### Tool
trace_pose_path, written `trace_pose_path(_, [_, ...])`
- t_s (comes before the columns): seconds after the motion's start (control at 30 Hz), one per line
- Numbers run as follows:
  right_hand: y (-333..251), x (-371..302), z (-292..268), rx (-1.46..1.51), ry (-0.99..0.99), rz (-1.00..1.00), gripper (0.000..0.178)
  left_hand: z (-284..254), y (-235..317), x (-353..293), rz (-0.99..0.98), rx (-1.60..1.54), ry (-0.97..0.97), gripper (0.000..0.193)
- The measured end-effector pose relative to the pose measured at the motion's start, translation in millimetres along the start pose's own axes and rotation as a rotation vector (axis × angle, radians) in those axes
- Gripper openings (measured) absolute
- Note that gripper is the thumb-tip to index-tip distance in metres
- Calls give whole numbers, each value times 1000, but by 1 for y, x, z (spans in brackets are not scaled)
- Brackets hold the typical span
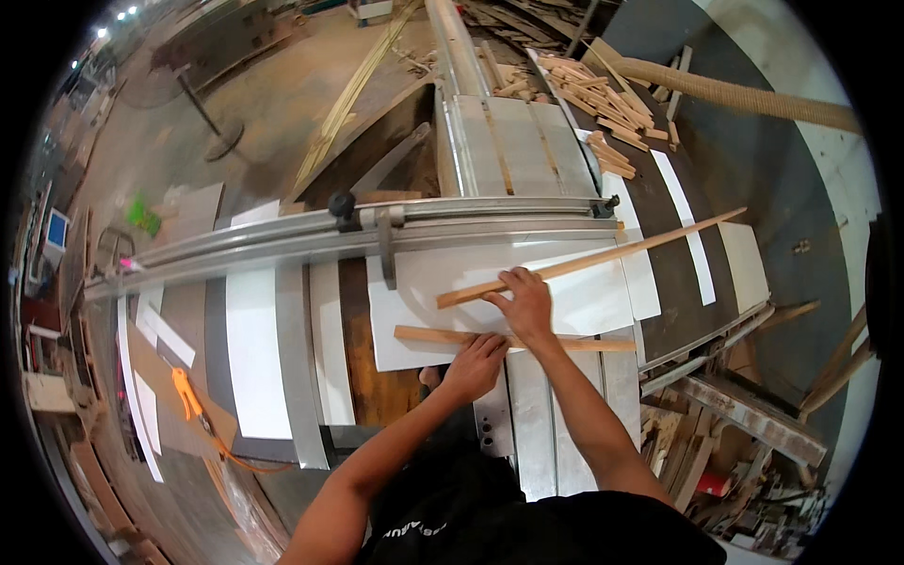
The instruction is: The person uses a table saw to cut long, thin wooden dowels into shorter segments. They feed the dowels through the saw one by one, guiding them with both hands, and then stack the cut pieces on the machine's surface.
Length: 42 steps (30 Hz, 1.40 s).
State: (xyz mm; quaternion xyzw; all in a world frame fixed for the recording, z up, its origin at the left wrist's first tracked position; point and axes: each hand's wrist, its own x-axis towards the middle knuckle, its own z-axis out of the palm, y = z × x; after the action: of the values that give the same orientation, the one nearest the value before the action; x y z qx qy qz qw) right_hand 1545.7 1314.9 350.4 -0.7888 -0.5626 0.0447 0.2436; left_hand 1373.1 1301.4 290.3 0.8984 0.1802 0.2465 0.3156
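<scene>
My right hand [524, 306] grips a long wooden strip [612, 252] near its left end, thumb below and fingers over the top. That strip slants up to the right, its far end reaching past the white board. Closer to me, my left hand [474, 369] is closed over a shorter wooden strip [428, 334], which lies nearly crosswise and passes under my right wrist. Both strips are over a white board [400, 353] on the metal saw table [532, 414]. Whether the longer strip touches the board is hard to tell.
A metal fence rail [282, 247] crosses the table beyond the board, with a metal stop [386, 250] on it. Short wood pieces [603, 99] are piled at the far right below a ribbed hose [734, 89]. An orange air gun [185, 391] lies at left.
</scene>
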Motion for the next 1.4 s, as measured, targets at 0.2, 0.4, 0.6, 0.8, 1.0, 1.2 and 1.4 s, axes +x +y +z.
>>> trace_pose_path(0.2, [2, 23, 64, 89, 23, 97, 40, -60, -30, 42, -146, 38, 6, 51])
trace_pose_path(0.4, [56, 3, 34, 325, -36, 45, 41, -63, -91, 127, -211, 447, -15, 86])
trace_pose_path(0.6, [267, 0, -57, -33, 120, 376, 50, -43, -104, 143, -252, 513, 9, 102])
trace_pose_path(0.8, [401, 42, -118, -260, 55, 286, 53, -46, -104, 162, -267, 578, 5, 89])
trace_pose_path(1.0, [465, 52, -119, 129, -31, 322, 40, -45, -107, 167, -302, 566, -17, 87])
trace_pose_path(1.2, [462, 60, -105, 62, 12, 271, 41, -56, -112, 160, -234, 466, -21, 85])
trace_pose_path(1.4, [451, 61, -94, 26, -9, 282, 45, -61, -111, 160, -243, 447, -57, 75])
